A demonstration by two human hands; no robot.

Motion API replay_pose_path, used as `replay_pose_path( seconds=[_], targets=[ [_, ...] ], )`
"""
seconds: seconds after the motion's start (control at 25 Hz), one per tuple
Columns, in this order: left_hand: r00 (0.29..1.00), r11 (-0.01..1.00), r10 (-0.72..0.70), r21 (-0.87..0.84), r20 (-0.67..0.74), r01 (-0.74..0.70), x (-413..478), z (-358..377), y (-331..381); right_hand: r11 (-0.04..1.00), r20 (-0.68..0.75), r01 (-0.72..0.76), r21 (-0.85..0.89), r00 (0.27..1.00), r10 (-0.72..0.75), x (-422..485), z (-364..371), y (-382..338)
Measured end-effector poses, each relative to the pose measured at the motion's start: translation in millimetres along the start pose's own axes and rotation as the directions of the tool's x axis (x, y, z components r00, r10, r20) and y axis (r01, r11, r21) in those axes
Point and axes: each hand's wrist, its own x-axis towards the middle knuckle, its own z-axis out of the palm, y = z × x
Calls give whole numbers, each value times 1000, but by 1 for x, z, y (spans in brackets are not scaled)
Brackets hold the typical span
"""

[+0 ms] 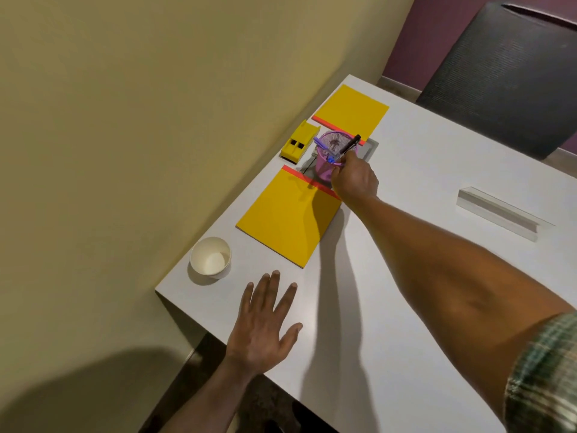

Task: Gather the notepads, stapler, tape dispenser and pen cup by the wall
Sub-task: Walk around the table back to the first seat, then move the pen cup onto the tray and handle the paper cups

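My right hand curls round the purple mesh cup, pens leaning inside, by the table's wall edge; my left hand lies spread flat.

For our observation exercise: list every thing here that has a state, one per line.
Purple wire-mesh pen cup: upright, holding pens.
White paper cup: upright, empty.
Near yellow notepad: closed, flat.
Far yellow notepad: closed, flat.
Left hand: open, fingers spread.
Right hand: grips pen cup's rim.

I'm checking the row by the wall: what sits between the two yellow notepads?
The head view shows the purple pen cup between them, standing over a grey hatch, with the right hand holding its rim.
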Motion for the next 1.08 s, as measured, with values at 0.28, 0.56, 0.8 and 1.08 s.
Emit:
replay_pose_path(
  seconds=[0.28, 0.56, 0.8, 1.08],
  targets=[
    [1000, 1000, -5, 7, -8, 5, 1, 4, 0, 999, 54, -14, 29, 998, 13, -1, 8, 7],
    [1000, 1000, 6, -8, 9, -5, 1, 0, 1, 976, -209, 40, 214, 978, 6, -48, -13, -21],
    [999, 1000, -3, 5, 37, 3, -2, -8, 3, 925, 194, 213, 313, 940, -282, -155, 28, -91],
    [999, 989, 27, -143, 19, -24, -5, -9, 2, 944, 467, 79, 320, 854, -229, -207, 64, -111]
  ],
)
